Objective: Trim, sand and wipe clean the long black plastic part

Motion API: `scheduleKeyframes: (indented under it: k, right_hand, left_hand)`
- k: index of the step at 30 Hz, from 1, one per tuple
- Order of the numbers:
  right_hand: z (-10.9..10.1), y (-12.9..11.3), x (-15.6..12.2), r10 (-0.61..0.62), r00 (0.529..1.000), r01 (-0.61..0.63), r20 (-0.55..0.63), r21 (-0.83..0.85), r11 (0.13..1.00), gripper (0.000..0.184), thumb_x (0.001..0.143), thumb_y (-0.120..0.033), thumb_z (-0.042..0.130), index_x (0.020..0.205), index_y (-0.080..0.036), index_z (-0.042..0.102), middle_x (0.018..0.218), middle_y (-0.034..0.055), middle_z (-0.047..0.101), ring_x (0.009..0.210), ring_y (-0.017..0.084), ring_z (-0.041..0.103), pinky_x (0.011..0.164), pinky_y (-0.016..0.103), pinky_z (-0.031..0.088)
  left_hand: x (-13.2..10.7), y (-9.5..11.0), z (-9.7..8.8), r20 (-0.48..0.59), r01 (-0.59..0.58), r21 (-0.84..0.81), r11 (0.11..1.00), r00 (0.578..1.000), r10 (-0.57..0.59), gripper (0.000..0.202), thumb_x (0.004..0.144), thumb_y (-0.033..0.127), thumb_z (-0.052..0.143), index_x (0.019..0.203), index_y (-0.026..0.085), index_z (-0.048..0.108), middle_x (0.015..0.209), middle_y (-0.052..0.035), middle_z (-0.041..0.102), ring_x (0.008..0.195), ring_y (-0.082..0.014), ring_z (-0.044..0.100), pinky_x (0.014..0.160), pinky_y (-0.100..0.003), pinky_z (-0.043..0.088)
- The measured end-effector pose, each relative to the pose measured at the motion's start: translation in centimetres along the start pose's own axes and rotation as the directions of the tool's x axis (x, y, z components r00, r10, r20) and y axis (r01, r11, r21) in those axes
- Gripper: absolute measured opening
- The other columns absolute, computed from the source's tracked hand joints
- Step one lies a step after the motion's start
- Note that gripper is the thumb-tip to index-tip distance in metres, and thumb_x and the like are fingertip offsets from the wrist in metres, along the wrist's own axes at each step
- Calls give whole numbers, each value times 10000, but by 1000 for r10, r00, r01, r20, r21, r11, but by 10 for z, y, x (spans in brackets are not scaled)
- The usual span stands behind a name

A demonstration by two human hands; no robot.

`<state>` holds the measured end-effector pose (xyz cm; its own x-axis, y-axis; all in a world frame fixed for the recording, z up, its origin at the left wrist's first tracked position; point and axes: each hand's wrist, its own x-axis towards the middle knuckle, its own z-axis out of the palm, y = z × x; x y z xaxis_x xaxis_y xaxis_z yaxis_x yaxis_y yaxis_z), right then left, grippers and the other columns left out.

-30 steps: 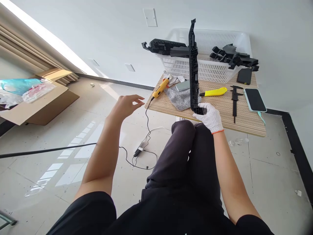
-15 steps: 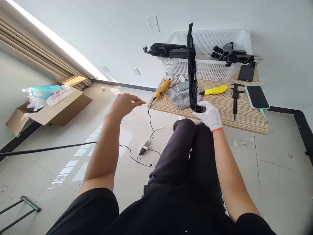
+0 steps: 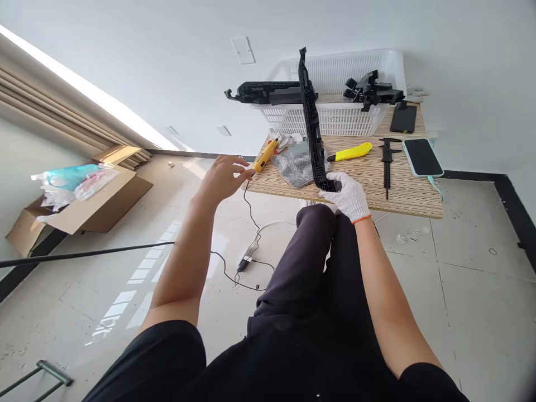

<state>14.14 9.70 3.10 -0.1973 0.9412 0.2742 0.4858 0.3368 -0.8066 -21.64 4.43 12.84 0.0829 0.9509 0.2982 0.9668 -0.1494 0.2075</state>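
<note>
My right hand [image 3: 347, 195], in a white knit glove, grips the lower end of a long black plastic part [image 3: 312, 123] that stands upright on the front edge of the wooden table [image 3: 377, 187]. My bare left hand [image 3: 224, 176] hovers at the table's left corner with fingers spread, its fingertips close to the tail end of a yellow corded tool [image 3: 265, 156]. Whether they touch the tool is unclear. A grey cloth [image 3: 293, 167] lies just left of the upright part.
On the table: a white basket [image 3: 335, 92] holding black parts, a yellow utility knife [image 3: 352, 152], a black caliper [image 3: 387, 159], two phones [image 3: 422, 157]. The tool's cable [image 3: 247, 245] runs down to the floor. A cardboard box [image 3: 84, 195] sits left.
My left hand moved right toward the table corner and the yellow tool. The right hand kept hold of the black part. The view shifted slightly.
</note>
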Motion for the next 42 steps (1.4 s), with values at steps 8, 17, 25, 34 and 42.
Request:
scheduleKeyframes:
  k: [8, 17, 25, 34, 42]
  right_hand:
    - [-6, -5, -6, 58, 998, -58, -2, 10, 998, 504, 705, -387, 847, 1177, -287, 701, 1175, -16, 755, 1072, 243, 708, 994, 430, 555]
    - [-1, -3, -8, 19, 999, -19, -28, -13, 1000, 500, 713, -403, 843, 1175, -283, 695, 1156, -14, 759, 1036, 215, 716, 976, 387, 567]
    - [0, -6, -8, 71, 997, -73, -34, -67, 995, 526, 707, -419, 847, 1196, -303, 692, 1171, -26, 756, 1066, 230, 711, 978, 404, 571]
    - [2, -8, -7, 75, 997, -78, -25, -150, 986, 528, 737, -440, 824, 1227, -302, 687, 1200, -21, 751, 1075, 233, 716, 1028, 417, 555]
    - [2, -11, -7, 71, 997, -76, -34, -173, 982, 525, 738, -423, 826, 1227, -298, 681, 1228, -22, 741, 1132, 238, 701, 1027, 421, 559]
  left_hand:
    - [53, 37, 71, -8, -126, -207, 970, 992, 127, 590, 936, 243, 451, 1523, 291, 433, 1350, -124, 574, 1273, -292, 546, 1081, -500, 458]
    - [123, 35, 180, -88, 211, -345, 915, 963, -255, 707, 814, 507, 682, 1410, 198, 458, 1401, -226, 534, 1389, -452, 407, 1163, -677, 270]
    - [116, 40, 176, -156, 182, -419, 889, 950, -269, 503, 737, 457, 799, 1083, 239, 506, 1176, -147, 599, 1217, -401, 523, 1046, -609, 419]
    - [103, 55, 157, -440, 31, -517, 856, 847, -297, 443, 887, 449, 668, 1173, 255, 393, 1163, -105, 530, 1139, -269, 554, 970, -458, 503]
    - [93, 55, 152, -517, 72, -379, 923, 811, -275, 502, 1003, 502, 465, 1407, 271, 277, 1246, -131, 475, 1185, -275, 552, 963, -502, 518]
